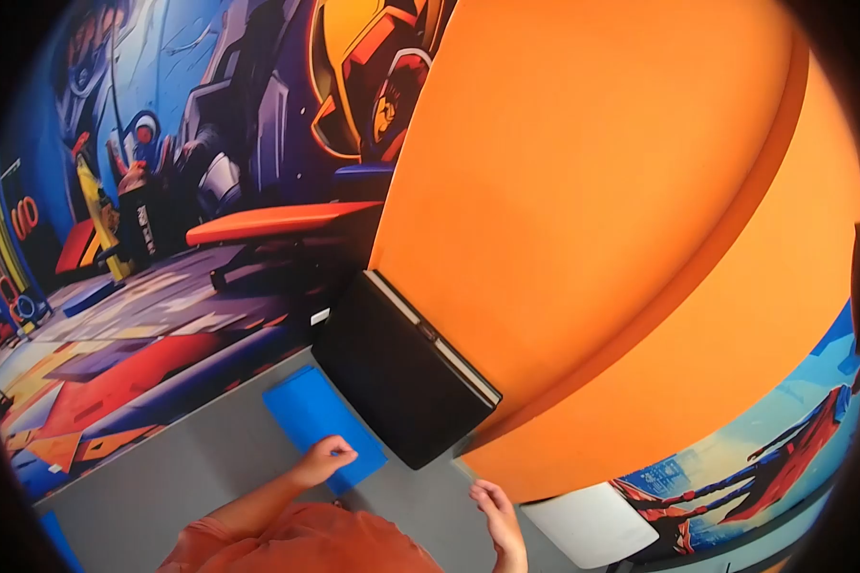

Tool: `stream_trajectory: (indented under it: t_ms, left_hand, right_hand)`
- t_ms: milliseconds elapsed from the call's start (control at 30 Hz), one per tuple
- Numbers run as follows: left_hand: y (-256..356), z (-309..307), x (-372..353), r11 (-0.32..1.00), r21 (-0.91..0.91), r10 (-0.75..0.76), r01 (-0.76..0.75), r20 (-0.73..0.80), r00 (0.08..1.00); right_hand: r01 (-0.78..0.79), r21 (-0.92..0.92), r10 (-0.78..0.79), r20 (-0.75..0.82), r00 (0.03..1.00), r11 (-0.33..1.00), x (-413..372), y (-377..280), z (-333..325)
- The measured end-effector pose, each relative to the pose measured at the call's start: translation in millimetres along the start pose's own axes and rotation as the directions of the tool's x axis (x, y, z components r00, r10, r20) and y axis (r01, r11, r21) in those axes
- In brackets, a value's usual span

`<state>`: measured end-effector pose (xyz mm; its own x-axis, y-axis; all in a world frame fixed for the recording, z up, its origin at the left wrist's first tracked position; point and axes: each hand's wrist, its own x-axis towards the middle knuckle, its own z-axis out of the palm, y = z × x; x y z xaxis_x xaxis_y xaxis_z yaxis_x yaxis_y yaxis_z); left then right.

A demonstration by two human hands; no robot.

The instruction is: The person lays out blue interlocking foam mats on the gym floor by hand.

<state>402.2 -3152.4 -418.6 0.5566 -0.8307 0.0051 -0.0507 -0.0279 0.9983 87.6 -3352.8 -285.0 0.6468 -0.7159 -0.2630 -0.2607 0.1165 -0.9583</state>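
Blue panel (301,406) location: grey floor (220,439), far end near the mural's bottom edge, long side beside the black case (401,382). Left hand (325,460): fingers curled over the panel's near end; I cannot tell whether I pinch or touch it. Right hand (492,511): fingers bent, near the orange wall's (583,191) lower edge; grip content cannot be determined. Handling, by judgement: panel light, smooth, slightly flexible; grasp both long edges. Case stiffer, probably heavier; support opposite ends. Markings: white tag (320,316) by the case, illegible; mural bottle (143,224) lettering too small; no brand readable.
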Motion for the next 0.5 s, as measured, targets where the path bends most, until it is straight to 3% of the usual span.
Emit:
stream_trajectory:
  t_ms: [33, 100, 167, 233, 333, 433, 500]
  left_hand:
    - [13.2, 5.2, 18.9, 1.0, 0.005, 0.004, -0.004, 0.002, 1.0]
    - [31.9, 16.0, 47.9, 0.999, 0.027, 0.018, -0.021, 0.115, 0.993]
    - [24.6, 25.7, 63.4, 1.0, 0.017, -0.013, 0.011, 0.114, 0.993]
    - [1.5, 33.7, 69.6, 0.998, 0.006, -0.059, 0.059, -0.028, 0.998]
    - [-23.4, 39.7, 58.3, 0.992, 0.009, -0.123, 0.125, -0.093, 0.988]
    - [-22.9, 49.0, 45.3, 0.974, -0.016, -0.226, 0.228, -0.211, 0.951]
    - [-10.3, 57.4, 36.0, 0.975, -0.005, -0.211, 0.22, -0.305, 0.929]
  right_hand:
    - [0.004, 0.005, -0.004, -0.001, 1.0, 1.0, 6.2, -0.6, -8.5]
    - [-0.067, 0.136, 0.093, -0.193, 0.977, 0.988, 11.7, 1.4, -27.3]
    - [-0.114, 0.086, 0.128, -0.186, 0.974, 0.99, 13.7, 8.6, -47.7]
    - [-0.147, 0.039, 0.151, -0.166, 0.975, 0.988, 25.7, 21.5, -68.6]
    - [-0.267, 0.109, 0.279, -0.115, 0.953, 0.958, 55.4, 45.3, -100.6]
    - [-0.244, 0.061, 0.247, -0.046, 0.968, 0.968, 105.7, 45.8, -126.2]
    - [-0.254, 0.037, 0.252, 0.039, 0.967, 0.967, 140.6, 29.4, -132.9]
